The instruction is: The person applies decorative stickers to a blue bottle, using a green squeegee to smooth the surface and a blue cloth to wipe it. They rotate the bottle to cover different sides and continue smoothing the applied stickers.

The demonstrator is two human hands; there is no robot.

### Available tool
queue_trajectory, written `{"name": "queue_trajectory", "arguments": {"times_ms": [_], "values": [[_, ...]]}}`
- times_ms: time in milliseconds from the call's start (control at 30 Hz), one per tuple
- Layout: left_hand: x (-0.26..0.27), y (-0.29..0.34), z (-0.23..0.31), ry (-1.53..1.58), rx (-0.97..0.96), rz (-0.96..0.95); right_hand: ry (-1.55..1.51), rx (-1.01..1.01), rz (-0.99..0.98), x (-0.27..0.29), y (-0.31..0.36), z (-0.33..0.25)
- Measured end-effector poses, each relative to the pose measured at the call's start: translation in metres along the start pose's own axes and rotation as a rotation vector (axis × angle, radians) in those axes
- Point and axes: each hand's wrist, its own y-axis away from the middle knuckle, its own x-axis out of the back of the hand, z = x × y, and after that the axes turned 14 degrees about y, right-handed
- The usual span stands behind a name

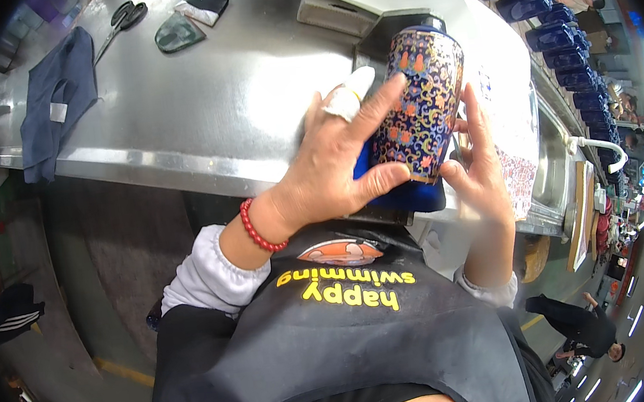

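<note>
A dark blue vase (420, 104) with a colourful floral pattern over its front is between my hands at the bench's edge, its neck pointing away from me. My left hand (326, 161) has its fingers stretched and apart. Its index finger and thumb lie on the patterned face; white wraps cover other fingers. On the vase's right side is my right hand (484, 172), fingers spread and thumb near the lower edge. Part of that hand's fingers is hidden behind the vase. A dark support (365, 53) shows beside and behind the vase.
On the metal bench (195, 112) lie black scissors (121, 24), a grey cloth (64, 95), a dark green pad (179, 32) and a black-and-white pad (206, 6). White patterned sheets (517, 157) are on the right, near a sink (552, 145). Blue vases (556, 37) stand in a row beyond.
</note>
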Motion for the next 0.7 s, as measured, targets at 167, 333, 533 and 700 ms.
{"name": "queue_trajectory", "arguments": {"times_ms": [167, 333, 533, 700], "values": [[0.000, -0.003, 0.009, -0.221, 0.011, -0.069, 0.020, 0.016, -0.008, 0.000, -0.001, 0.003], [-0.002, -0.012, 0.020, -0.256, -0.012, -0.027, 0.030, -0.020, -0.002, 0.004, -0.006, 0.011], [-0.010, -0.030, 0.020, -0.377, -0.006, -0.050, 0.041, 0.013, 0.006, 0.004, -0.015, 0.019], [-0.009, -0.032, 0.015, -0.347, 0.037, -0.070, -0.013, -0.025, -0.029, 0.000, -0.018, 0.026]]}}
